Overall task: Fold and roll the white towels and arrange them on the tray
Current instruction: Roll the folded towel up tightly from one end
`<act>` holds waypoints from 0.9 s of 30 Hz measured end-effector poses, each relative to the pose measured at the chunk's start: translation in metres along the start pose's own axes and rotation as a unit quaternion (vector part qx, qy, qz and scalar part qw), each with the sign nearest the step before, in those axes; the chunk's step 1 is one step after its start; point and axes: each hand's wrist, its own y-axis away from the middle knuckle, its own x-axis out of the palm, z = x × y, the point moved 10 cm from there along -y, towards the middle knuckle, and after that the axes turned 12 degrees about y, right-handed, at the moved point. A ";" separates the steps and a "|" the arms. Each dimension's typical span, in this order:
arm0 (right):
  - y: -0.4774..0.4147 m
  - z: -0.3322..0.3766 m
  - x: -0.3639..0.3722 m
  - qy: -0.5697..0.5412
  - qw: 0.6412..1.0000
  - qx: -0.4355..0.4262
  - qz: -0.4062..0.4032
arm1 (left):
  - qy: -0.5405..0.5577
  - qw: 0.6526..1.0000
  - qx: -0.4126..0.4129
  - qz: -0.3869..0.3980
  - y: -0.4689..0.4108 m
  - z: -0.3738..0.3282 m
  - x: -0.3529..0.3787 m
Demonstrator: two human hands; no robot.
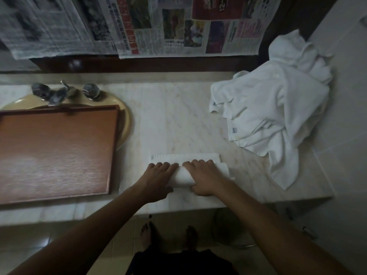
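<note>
Marble counter [174,120] carries wooden tray [59,151] at left, no towels on it; loose towel pile [274,108] at right. Towel roll [184,175] lies between them near front edge, short flat tail ahead. L hand [156,179] and R hand [204,175] grip roll, fingers curled over top. Risk: uneven L/R pressure gives a skewed, loose roll. Hidden: roll ends under hands; pile count unclear; tray cut off at left.

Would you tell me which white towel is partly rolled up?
The towel under the left hand and right hand at the front of the counter: mostly a tight roll. The others lie crumpled in a heap at the right.
</note>
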 end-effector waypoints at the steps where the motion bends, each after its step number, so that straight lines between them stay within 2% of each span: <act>1: 0.005 -0.001 0.000 -0.014 1.000 -0.005 0.009 | 0.020 1.000 0.007 0.016 0.003 -0.002 0.002; 4: 0.029 0.002 0.002 -0.062 0.998 -0.012 0.028 | 0.053 0.997 0.027 0.045 0.019 -0.010 0.009; 6: 0.040 0.007 0.005 -0.075 0.997 -0.017 0.013 | 0.052 0.996 0.031 0.064 0.025 -0.015 0.017; 9: 0.051 0.010 0.010 -0.066 0.997 0.001 -0.040 | 0.051 0.995 0.034 0.075 0.023 -0.014 0.024; 14: 0.078 0.026 0.002 -0.050 0.978 0.067 -0.191 | 0.112 0.987 -0.009 0.113 0.010 0.000 0.023; 18: 0.067 0.028 0.026 -0.016 0.989 0.083 -0.121 | 0.203 0.962 -0.090 0.156 -0.001 0.010 0.018; 20: 0.056 0.025 0.024 0.003 0.991 0.084 -0.104 | 0.239 0.956 -0.125 0.115 -0.003 0.016 0.006; 24: 0.030 0.010 0.015 0.014 0.995 0.081 -0.054 | 0.227 0.959 -0.158 -0.065 0.010 0.037 -0.017; 25: 0.024 0.007 0.014 0.019 0.996 0.077 -0.039 | 0.244 0.945 -0.183 -0.118 0.019 0.047 -0.022; 27: 0.011 -0.001 0.014 0.027 0.997 0.071 -0.015 | 0.311 0.894 -0.244 -0.210 0.045 0.064 -0.027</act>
